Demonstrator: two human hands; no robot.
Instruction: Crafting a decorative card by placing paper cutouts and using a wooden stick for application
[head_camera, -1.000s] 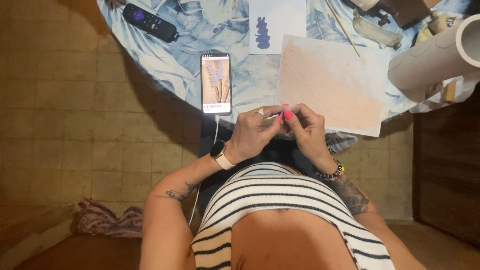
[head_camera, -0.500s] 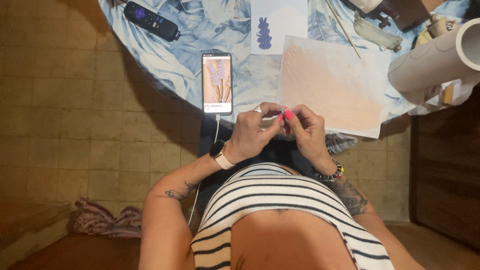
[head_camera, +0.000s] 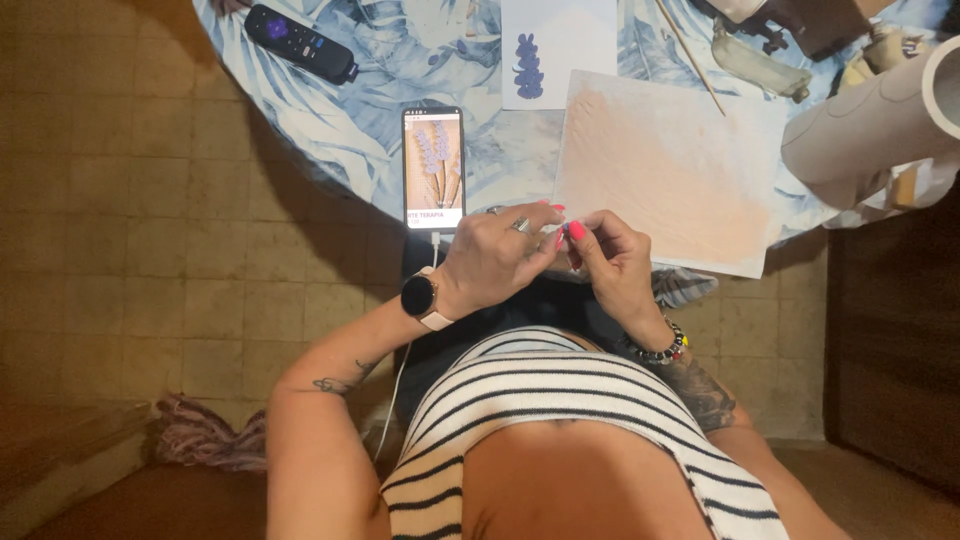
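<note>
My left hand (head_camera: 495, 258), with a watch on the wrist and rings on the fingers, meets my right hand (head_camera: 608, 262) just below the round table's near edge. The fingertips of both hands pinch together at one spot, and whatever small thing sits between them is hidden by the fingers. Right above the hands lies a peach-tinted sheet (head_camera: 668, 165) on the table. A phone (head_camera: 433, 167) with a picture of purple flower stems on its screen lies left of the sheet, with a white cable running down from it.
The table carries a blue leaf-patterned cloth (head_camera: 360, 110). On it lie a black remote (head_camera: 300, 43), a white card with a purple print (head_camera: 556, 48), a thin wooden stick (head_camera: 690, 55) and a thick cardboard tube (head_camera: 880, 120). A crumpled cloth (head_camera: 200, 435) lies on the tiled floor.
Both hands have stayed together at the table edge, with only small finger movements. The view has shifted slightly.
</note>
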